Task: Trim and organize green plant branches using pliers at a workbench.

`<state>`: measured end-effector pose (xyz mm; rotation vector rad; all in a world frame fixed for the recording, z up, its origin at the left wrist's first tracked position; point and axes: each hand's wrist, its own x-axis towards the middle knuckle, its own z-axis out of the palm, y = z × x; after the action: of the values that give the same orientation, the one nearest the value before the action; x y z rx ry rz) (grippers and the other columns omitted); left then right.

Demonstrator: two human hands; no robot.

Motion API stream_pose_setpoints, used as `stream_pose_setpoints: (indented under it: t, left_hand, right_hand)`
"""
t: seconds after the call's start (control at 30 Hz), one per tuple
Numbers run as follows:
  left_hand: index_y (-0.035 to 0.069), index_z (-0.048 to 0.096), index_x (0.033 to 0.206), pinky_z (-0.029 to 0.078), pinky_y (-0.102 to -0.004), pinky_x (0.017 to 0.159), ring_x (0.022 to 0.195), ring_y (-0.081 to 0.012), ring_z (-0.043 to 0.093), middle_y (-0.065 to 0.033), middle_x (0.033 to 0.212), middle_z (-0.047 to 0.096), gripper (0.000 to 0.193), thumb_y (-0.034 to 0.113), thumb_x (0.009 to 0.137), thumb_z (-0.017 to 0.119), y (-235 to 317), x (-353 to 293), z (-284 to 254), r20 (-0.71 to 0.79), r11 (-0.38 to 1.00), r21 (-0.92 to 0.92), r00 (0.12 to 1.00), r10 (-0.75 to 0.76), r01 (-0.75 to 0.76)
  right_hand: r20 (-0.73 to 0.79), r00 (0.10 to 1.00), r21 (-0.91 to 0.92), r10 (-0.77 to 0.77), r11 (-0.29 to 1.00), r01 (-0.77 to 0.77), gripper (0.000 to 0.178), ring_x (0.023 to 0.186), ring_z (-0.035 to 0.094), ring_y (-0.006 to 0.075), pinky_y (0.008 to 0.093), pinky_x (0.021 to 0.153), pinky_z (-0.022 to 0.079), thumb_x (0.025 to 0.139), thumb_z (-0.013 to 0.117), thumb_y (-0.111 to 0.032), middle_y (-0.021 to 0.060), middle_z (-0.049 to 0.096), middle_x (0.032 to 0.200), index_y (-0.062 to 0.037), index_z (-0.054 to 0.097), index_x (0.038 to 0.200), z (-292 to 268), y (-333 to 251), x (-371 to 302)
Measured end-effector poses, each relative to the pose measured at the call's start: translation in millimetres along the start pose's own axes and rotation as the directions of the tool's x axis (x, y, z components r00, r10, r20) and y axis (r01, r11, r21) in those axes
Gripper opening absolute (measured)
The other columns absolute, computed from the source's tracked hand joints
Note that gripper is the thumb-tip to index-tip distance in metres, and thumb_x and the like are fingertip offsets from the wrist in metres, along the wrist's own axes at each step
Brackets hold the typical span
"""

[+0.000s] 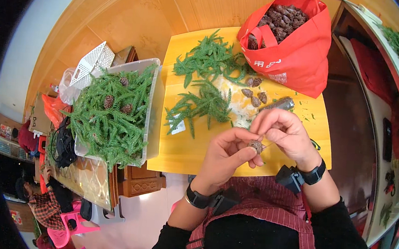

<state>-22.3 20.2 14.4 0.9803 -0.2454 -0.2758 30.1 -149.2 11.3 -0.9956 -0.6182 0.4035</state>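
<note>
Over the near edge of the yellow table (pixel 178 154), my left hand (pixel 227 152) is closed on a small brown pine cone (pixel 256 146), held between thumb and fingers. My right hand (pixel 292 134) is pinched right beside it, thumb and fingertips together on something thin, perhaps a wire, that is too fine to make out. Several loose pine cones (pixel 255 102) lie just beyond my hands. A dark grey cylindrical bundle (pixel 283 104) rests behind my right hand. Two clumps of green artificial pine sprigs, a near one (pixel 206 102) and a farther one (pixel 206 62), spread across the tabletop.
A red bag (pixel 293 64) full of pine cones stands at the table's far right corner. On the left, a clear plastic bin (pixel 155 107) brims with green sprigs and a few cones. Behind it sits a white perforated basket (pixel 96 60). A person (pixel 47 208) sits far left by pink chairs.
</note>
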Motion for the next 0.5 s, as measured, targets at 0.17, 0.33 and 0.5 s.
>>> stream_pose_setpoints:
  t: [0.17, 0.33, 0.5]
  left_hand:
    - [0.0, 0.054, 0.1, 0.048, -0.0235, 0.059, 0.067, -0.0139, 0.06, -0.0085, 0.077, 0.06, 0.017, 0.003, 0.083, 0.056, -2, 0, -2, 0.015, 0.999, -0.035, 1.0, 0.011, -0.01]
    - [0.001, 0.054, 0.097, 0.048, -0.0235, 0.058, 0.067, -0.0144, 0.06, -0.007, 0.08, 0.059, 0.016, 0.0, 0.082, 0.056, 0, -2, 1, 0.016, 0.998, -0.052, 0.999, 0.041, -0.04]
    - [0.001, 0.054, 0.097, 0.048, -0.0234, 0.057, 0.067, -0.0148, 0.061, -0.0065, 0.081, 0.057, 0.015, 0.0, 0.082, 0.056, -1, 0, 0, 0.052, 0.996, -0.061, 0.997, 0.062, -0.059]
  right_hand:
    - [-0.037, 0.986, -0.255, -0.161, 0.956, 0.147, 0.003, 0.081, 0.055, 0.0108, 0.0231, 0.071, 0.044, 0.085, 0.054, -0.005, 0.0073, 0.059, 0.092, -0.0019, 0.054, 0.084, 10, -7, -1]
    - [-0.111, 0.985, -0.333, -0.133, 0.939, 0.089, 0.013, 0.074, 0.055, 0.0137, 0.0242, 0.068, 0.045, 0.085, 0.057, -0.012, 0.0099, 0.057, 0.083, -0.0032, 0.05, 0.079, 18, -10, -1]
    - [-0.179, 0.983, -0.045, 0.028, 0.998, -0.037, 0.017, 0.073, 0.055, 0.0123, 0.0245, 0.066, 0.046, 0.086, 0.057, -0.018, 0.0091, 0.057, 0.083, -0.0048, 0.047, 0.081, 18, -9, -3]
